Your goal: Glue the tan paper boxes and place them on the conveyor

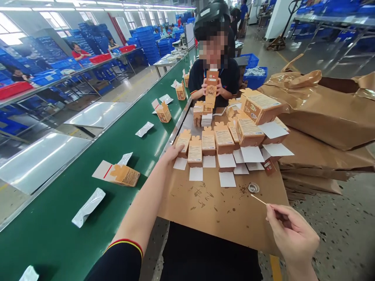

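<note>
My left hand (172, 151) reaches forward and touches the nearest orange carton (183, 143) at the left end of a row of small orange cartons (208, 140) with open white flaps. They stand on a brown cardboard sheet (222, 210) over my lap. My right hand (291, 232) pinches a thin wooden stick (258, 199), its tip pointing toward a small round metal dish (253, 187) on the sheet. More cartons (258, 107) are piled at the back right.
A green conveyor belt (73, 234) runs along the left, carrying cartons (124, 175) and silver sachets (88, 207). A co-worker (213, 74) sits opposite holding a carton. Brown paper sacks (328, 117) are stacked at right. Blue crates fill the background.
</note>
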`<action>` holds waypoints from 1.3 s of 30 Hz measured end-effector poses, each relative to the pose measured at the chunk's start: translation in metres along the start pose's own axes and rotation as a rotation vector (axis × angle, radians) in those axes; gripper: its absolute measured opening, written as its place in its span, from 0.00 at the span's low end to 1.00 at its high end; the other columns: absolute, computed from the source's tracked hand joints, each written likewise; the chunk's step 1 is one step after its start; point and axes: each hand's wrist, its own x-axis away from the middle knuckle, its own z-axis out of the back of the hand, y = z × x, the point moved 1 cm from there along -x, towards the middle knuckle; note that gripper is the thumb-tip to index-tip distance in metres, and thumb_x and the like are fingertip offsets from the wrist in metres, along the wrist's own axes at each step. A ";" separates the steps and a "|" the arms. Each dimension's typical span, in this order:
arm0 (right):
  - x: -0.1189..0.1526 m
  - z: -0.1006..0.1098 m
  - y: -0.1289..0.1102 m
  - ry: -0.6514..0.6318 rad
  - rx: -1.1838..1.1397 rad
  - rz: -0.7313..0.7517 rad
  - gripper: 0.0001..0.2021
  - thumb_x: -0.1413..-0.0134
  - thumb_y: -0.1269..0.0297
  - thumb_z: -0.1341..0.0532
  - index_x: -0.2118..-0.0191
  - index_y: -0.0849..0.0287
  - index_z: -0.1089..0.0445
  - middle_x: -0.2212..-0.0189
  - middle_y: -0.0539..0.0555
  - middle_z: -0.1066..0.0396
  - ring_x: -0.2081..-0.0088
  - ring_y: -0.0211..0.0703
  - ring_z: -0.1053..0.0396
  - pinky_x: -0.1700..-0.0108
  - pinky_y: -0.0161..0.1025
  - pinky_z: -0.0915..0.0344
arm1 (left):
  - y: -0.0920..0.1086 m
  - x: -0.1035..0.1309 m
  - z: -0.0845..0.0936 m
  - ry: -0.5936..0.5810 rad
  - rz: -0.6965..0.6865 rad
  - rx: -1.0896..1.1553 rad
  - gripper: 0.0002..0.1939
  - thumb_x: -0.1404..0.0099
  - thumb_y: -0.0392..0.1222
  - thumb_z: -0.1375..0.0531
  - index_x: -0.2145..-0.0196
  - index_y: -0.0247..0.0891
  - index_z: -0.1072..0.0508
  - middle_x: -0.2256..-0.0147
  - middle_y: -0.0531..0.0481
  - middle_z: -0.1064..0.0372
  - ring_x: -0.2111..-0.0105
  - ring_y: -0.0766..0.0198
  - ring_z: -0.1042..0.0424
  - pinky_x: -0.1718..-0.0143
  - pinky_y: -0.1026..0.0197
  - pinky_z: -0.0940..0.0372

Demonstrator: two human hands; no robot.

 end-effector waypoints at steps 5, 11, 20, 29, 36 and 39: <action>-0.013 0.001 0.017 0.025 0.159 -0.021 0.20 0.27 0.46 0.29 0.67 0.52 0.16 0.72 0.55 0.18 0.75 0.46 0.25 0.69 0.43 0.23 | -0.028 0.057 0.037 0.135 0.047 0.184 0.30 0.43 0.64 0.21 0.52 0.41 0.19 0.46 0.37 0.13 0.43 0.39 0.14 0.36 0.37 0.21; -0.032 -0.016 0.034 -0.148 0.222 0.021 0.21 0.26 0.45 0.32 0.68 0.52 0.17 0.75 0.53 0.21 0.77 0.43 0.26 0.71 0.40 0.25 | -0.059 0.161 0.050 0.106 0.093 0.387 0.44 0.49 0.63 0.14 0.42 0.40 0.18 0.35 0.34 0.17 0.34 0.33 0.18 0.33 0.35 0.21; 0.007 -0.043 -0.003 -0.181 -0.053 -0.049 0.13 0.28 0.52 0.28 0.63 0.52 0.14 0.72 0.55 0.18 0.74 0.46 0.23 0.70 0.43 0.22 | -0.068 0.185 0.015 -0.085 0.018 0.119 0.45 0.52 0.55 0.12 0.43 0.44 0.26 0.41 0.34 0.15 0.38 0.33 0.15 0.36 0.32 0.20; 0.074 -0.156 -0.055 -0.487 -0.314 -0.054 0.12 0.29 0.66 0.35 0.67 0.52 0.20 0.73 0.50 0.23 0.75 0.39 0.27 0.71 0.34 0.26 | -0.073 0.187 0.014 -0.096 -0.018 0.039 0.42 0.51 0.56 0.14 0.45 0.44 0.27 0.45 0.40 0.16 0.41 0.38 0.15 0.37 0.36 0.21; 0.072 -0.161 -0.047 -0.484 -0.292 -0.053 0.12 0.29 0.67 0.35 0.67 0.52 0.20 0.73 0.50 0.24 0.75 0.40 0.28 0.70 0.35 0.26 | -0.070 0.188 0.013 -0.106 -0.021 0.077 0.43 0.52 0.55 0.13 0.46 0.46 0.28 0.45 0.41 0.16 0.41 0.38 0.15 0.37 0.36 0.22; 0.068 -0.152 -0.044 -0.451 -0.282 -0.062 0.12 0.28 0.66 0.35 0.66 0.52 0.19 0.72 0.51 0.23 0.74 0.40 0.26 0.70 0.35 0.24 | -0.067 0.194 0.012 -0.078 -0.058 0.016 0.42 0.51 0.54 0.13 0.45 0.46 0.28 0.46 0.41 0.17 0.41 0.38 0.15 0.38 0.37 0.22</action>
